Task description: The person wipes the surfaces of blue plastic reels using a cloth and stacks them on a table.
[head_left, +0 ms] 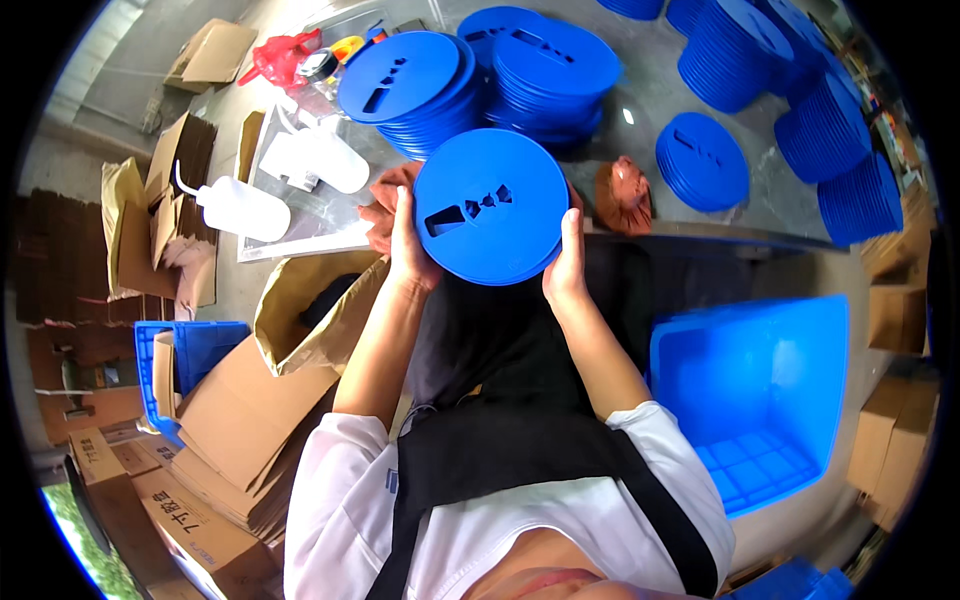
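Between my two hands I hold a round blue plastic reel disc [500,235] at the near edge of the table, its slotted face turned up. My left hand [410,240] grips its left rim, thumb along the edge. On the opposite rim is my right hand [566,260], thumb up and fingers partly hidden below. Whether more than one disc is in my grasp I cannot tell. Reddish-brown cloth [383,212] lies beside my left hand, and another brown cloth [626,195] beyond my right. Stacks of like discs [400,75] stand just behind.
A low disc stack [702,160] and taller stacks [735,50] occupy the table's right. White squeeze bottles [247,208] and a red plastic bag [282,60] are at left. On the floor are a blue bin [750,400] at right, an open sack [310,320] and flattened cardboard [250,400] at left.
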Demonstrator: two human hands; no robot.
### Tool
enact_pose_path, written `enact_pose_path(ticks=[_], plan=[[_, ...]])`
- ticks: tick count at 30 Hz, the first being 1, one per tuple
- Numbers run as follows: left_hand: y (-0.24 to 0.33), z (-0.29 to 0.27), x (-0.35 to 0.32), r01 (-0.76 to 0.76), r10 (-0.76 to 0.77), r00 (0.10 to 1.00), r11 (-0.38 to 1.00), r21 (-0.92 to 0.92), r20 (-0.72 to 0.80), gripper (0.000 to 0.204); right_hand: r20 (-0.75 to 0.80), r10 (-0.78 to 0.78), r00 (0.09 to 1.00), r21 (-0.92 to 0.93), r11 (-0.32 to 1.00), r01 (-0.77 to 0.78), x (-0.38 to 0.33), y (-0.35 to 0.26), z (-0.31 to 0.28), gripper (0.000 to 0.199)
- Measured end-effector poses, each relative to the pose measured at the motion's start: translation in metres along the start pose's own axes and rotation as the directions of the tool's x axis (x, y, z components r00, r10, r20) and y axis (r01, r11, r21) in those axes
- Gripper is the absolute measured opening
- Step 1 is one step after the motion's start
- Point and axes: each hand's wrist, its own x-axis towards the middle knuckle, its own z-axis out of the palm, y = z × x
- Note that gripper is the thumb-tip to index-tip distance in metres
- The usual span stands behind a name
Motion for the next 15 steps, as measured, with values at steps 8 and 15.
enact_pose_path(ticks=[8, 15], plan=[[-0.02, 0.007, -0.065, -0.081, 0.083, 0.996, 0.995, 0.06, -0.027, 0.064, -0.035, -0.347, 0.937, -0.15, 0.929, 0.338, -0.06, -0.056, -0.022, 0.071], [-0.051, 0.067, -0.069, -0.129, 0.084, 0.969, 0.975, 0.183, 0.233, 0.061, -0.128, -0.542, 0.831, -0.339, 0.811, 0.477, -0.103, -0.124, -0.081, 0.08]])
